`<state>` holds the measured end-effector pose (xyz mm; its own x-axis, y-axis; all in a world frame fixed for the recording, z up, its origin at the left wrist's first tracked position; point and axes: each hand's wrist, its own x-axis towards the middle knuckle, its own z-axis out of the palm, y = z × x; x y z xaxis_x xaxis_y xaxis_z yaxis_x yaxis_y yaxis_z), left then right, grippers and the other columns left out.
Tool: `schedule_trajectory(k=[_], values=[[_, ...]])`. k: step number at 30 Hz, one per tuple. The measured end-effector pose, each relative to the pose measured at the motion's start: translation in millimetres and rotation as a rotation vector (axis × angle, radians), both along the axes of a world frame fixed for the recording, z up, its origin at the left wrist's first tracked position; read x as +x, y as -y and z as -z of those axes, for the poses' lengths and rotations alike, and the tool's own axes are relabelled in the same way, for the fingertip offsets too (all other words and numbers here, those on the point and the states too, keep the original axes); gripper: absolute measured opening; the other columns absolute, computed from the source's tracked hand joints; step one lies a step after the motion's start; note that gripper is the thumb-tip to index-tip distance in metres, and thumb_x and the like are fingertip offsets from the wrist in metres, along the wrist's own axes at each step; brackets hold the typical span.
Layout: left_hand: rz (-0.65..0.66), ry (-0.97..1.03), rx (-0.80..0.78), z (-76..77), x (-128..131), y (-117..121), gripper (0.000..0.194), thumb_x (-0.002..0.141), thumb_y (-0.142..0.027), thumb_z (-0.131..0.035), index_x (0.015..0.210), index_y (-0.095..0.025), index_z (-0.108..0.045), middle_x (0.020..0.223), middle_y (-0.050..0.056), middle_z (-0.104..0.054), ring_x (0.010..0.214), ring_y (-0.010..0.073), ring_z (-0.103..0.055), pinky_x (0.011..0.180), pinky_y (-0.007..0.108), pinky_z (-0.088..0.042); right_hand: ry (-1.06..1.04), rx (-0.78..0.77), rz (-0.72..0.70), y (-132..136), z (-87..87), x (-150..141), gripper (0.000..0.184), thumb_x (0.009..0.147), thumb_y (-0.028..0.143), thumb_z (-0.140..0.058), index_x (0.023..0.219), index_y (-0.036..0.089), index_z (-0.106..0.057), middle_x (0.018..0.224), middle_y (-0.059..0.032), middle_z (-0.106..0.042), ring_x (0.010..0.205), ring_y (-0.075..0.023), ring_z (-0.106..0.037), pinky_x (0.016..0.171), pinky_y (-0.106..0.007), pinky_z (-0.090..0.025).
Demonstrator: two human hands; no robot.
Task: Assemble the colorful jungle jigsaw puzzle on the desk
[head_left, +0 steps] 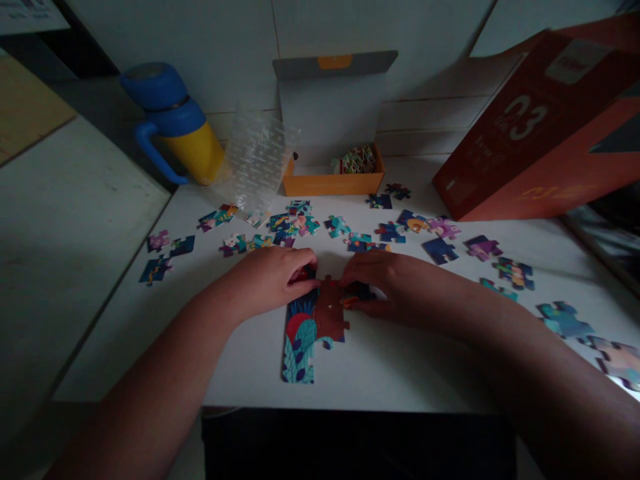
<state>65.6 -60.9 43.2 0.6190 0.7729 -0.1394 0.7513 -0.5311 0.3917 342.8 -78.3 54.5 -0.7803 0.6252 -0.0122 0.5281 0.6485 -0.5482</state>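
The joined puzzle [311, 327] is brown, red and leaf-patterned teal (the flask [187, 140], blue-and-yellow).

A blue-and-yellow jug [181, 130] stands back left; a big red box [543, 133] stands right.

Our left hand [273, 277] touches the joined puzzle section [329, 313] at its upper left; our right hand [387, 280] grips a dark piece [361, 291] beside it. Beyond are loose pieces [440, 251], an orange box [333, 185] and a blue-and-yellow flask [193, 147].
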Motion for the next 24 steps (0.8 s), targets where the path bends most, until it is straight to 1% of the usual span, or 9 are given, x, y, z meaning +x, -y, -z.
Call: schedule_trajectory(k=[4,8,14,16,17,19,21,22,24], values=[[0.001,-0.001,0.005,-0.1,0,0,0.013,0.098,-0.034,-0.073,0.105,-0.023,-0.07,0.081,-0.001,-0.071,0.067,0.0143,-0.059,0.062,0.03,-0.032,0.017,0.034,-0.008,0,1.5,-1,0.015,0.096,0.017,-0.073,0.109,0.021,-0.079,0.109,-0.0083,-0.076,0.1,-0.0234,-0.072,0.09,-0.035,-0.055],[0.001,0.006,0.011,0.1,0,1,0.014,0.099,-0.035,-0.072,0.106,-0.023,-0.07,0.081,-0.001,-0.071,0.066,0.0144,-0.059,0.062,0.03,-0.032,0.005,0.035,-0.032,0,2.1,-1,0.018,0.095,0.014,-0.072,0.11,0.02,-0.08,0.111,-0.0095,-0.077,0.102,-0.024,-0.073,0.093,-0.036,-0.057],[0.002,-0.01,0.009,-2.3,1,1,0.014,0.098,-0.035,-0.073,0.105,-0.023,-0.07,0.082,0.0,-0.072,0.067,0.015,-0.059,0.063,0.03,-0.034,-0.005,0.017,-0.049,1,-2.3,-3,0.019,0.094,0.014,-0.074,0.11,0.023,-0.081,0.111,-0.0076,-0.079,0.101,-0.0221,-0.075,0.092,-0.034,-0.058],[0.0,-0.014,0.008,-2.6,1,1,0.015,0.098,-0.035,-0.074,0.105,-0.023,-0.071,0.082,0.0,-0.072,0.068,0.0152,-0.06,0.063,0.03,-0.034,-0.007,0.074,0.019,-1,-5.4,0,0.018,0.098,0.017,-0.07,0.11,0.024,-0.081,0.112,-0.0078,-0.079,0.1,-0.0225,-0.075,0.091,-0.034,-0.057],[-0.001,-0.016,0.008,-2.6,0,1,0.016,0.098,-0.036,-0.074,0.105,-0.022,-0.071,0.082,0.001,-0.072,0.068,0.0152,-0.06,0.063,0.03,-0.034,-0.006,0.122,0.088,-3,-6.3,4,0.018,0.1,0.019,-0.068,0.112,0.024,-0.081,0.114,-0.0086,-0.079,0.1,-0.0234,-0.075,0.091,-0.036,-0.057],[0.004,-0.015,0.008,-2.7,0,1,0.017,0.098,-0.037,-0.074,0.107,-0.022,-0.071,0.082,0.0,-0.072,0.067,0.0149,-0.06,0.063,0.029,-0.033,0.012,0.229,0.27,-9,-5.6,13,0.021,0.103,0.025,-0.064,0.116,0.022,-0.08,0.119,-0.0117,-0.079,0.104,-0.0271,-0.074,0.094,-0.041,-0.057],[0.014,-0.013,0.005,-3.1,0,2,0.018,0.099,-0.037,-0.074,0.108,-0.023,-0.072,0.08,-0.001,-0.071,0.066,0.0142,-0.059,0.063,0.029,-0.033,0.075,0.301,0.408,-17,-0.3,24,0.026,0.104,0.033,-0.064,0.12,0.02,-0.079,0.124,-0.0156,-0.077,0.11,-0.0322,-0.073,0.099,-0.048,-0.056],[0.019,-0.01,0.004,-3.4,0,2,0.017,0.099,-0.037,-0.074,0.108,-0.023,-0.072,0.079,-0.001,-0.07,0.065,0.0138,-0.058,0.063,0.029,-0.033,0.117,0.316,0.438,-21,3.8,30,0.029,0.103,0.038,-0.065,0.121,0.019,-0.079,0.125,-0.0169,-0.075,0.113,-0.0346,-0.072,0.102,-0.051,-0.055],[0.02,-0.01,-0.003,-4.5,0,3,0.015,0.099,-0.036,-0.073,0.106,-0.023,-0.072,0.078,-0.002,-0.069,0.064,0.0133,-0.057,0.063,0.028,-0.033,0.176,0.31,0.441,-26,13.2,40,0.036,0.1,0.047,-0.07,0.122,0.02,-0.077,0.129,-0.0181,-0.072,0.116,-0.0368,-0.069,0.103,-0.055,-0.054]])
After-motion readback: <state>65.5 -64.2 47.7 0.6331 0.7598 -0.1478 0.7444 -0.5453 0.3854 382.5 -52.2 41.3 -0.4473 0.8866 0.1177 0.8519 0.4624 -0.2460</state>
